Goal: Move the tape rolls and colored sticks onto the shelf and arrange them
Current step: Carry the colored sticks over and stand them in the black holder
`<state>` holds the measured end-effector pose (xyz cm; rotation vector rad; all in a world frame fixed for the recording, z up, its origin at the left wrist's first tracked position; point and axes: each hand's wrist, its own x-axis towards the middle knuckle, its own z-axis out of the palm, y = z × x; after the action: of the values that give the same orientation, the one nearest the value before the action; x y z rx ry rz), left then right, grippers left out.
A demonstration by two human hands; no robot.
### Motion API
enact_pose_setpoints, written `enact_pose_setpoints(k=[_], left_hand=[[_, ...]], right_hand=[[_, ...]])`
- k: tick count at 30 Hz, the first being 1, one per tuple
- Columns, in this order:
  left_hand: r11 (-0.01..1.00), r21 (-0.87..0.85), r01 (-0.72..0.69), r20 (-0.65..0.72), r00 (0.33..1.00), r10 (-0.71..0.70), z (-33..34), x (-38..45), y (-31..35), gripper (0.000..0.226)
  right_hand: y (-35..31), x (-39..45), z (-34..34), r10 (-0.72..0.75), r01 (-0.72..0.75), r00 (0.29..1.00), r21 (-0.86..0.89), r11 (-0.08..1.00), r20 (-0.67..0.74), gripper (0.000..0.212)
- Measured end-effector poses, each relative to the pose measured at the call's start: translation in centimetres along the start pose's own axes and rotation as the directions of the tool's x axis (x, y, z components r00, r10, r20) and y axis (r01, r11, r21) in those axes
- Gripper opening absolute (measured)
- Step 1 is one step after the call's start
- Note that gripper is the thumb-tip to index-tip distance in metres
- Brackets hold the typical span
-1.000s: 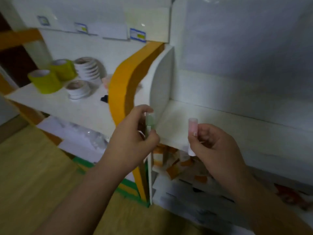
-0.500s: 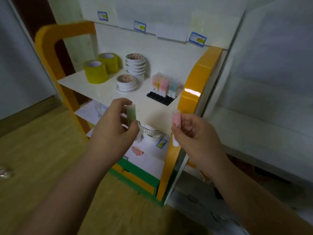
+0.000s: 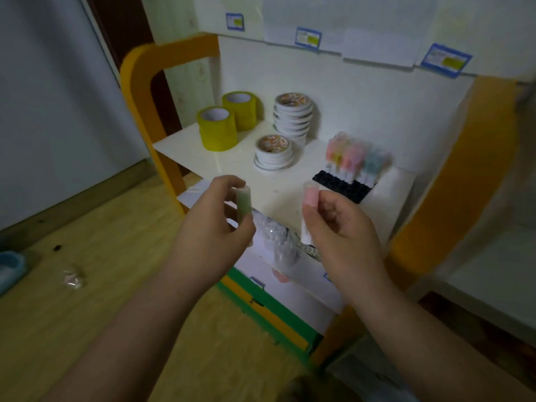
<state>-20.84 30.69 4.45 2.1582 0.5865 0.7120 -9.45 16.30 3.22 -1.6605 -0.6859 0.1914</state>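
Note:
My left hand pinches a green stick upright in front of the white shelf board. A pink stick with a white lower end stands in the grip of my right hand. Both hands hover at the shelf's front edge. On the shelf stand two yellow tape rolls, a tall stack of white tape rolls and a short stack. Several colored sticks stand in a black holder at the right.
Orange side panels frame the shelf unit. A lower shelf holds clear wrapped items. On the wooden floor lie a small crumpled packet and a blue object. A white ledge sits to the right.
The view has swung left from the white ledge to face the orange shelf unit. Both hands kept their sticks and now hover closer to the shelf's front edge.

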Motion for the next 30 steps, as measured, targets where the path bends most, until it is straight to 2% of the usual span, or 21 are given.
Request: enact_pose_setpoints(k=[2,6,11,14,17,19,22,26,28,30], left_hand=[[1.000,0.020,-0.017,0.023,1.000,0.016,0.0,2.2,-0.5,0.036],[0.997,0.066,-0.051,0.056,0.997,0.048,-0.3,7.0,-1.6,0.038],[0.990,-0.008,-0.137,0.052,0.989,0.138,0.5,12.0,-2.8,0.036],[0.979,-0.091,-0.182,0.118,0.974,0.192,1.3,14.4,-3.3,0.029],[0.950,-0.152,-0.273,0.160,0.942,0.296,2.5,17.6,-4.1,0.034],[0.928,-0.188,-0.321,0.192,0.915,0.355,3.7,19.9,-4.8,0.033],[0.895,-0.212,-0.393,0.247,0.864,0.438,5.6,22.2,-4.8,0.025],[0.795,-0.344,-0.500,0.315,0.736,0.599,9.0,24.8,-2.9,0.034],[0.764,-0.428,-0.482,0.376,0.674,0.636,11.2,26.0,-1.6,0.033],[0.789,-0.461,-0.406,0.470,0.642,0.606,13.4,26.8,0.0,0.028]], right_hand=[[0.2,1.6,1.3,-0.023,0.027,0.998,0.056,0.998,-0.065,0.039],[1.3,4.7,3.1,0.021,0.000,0.989,0.146,0.989,-0.143,0.017],[2.1,8.8,4.0,0.077,-0.048,0.968,0.125,0.991,-0.238,0.010],[2.4,10.0,4.0,0.101,-0.070,0.947,0.111,0.991,-0.306,0.012],[3.3,10.7,4.1,0.166,-0.144,0.908,0.085,0.986,-0.384,0.021],[4.1,10.9,4.3,0.193,-0.196,0.879,0.039,0.980,-0.437,0.031],[4.3,10.8,4.2,0.158,-0.191,0.829,-0.006,0.982,-0.536,0.026],[4.9,10.6,3.2,0.109,-0.220,0.726,-0.078,0.972,-0.679,0.023],[5.2,10.3,2.7,0.075,-0.237,0.677,-0.121,0.964,-0.732,0.022],[5.2,9.9,2.5,0.065,-0.262,0.631,-0.133,0.956,-0.773,0.015]])
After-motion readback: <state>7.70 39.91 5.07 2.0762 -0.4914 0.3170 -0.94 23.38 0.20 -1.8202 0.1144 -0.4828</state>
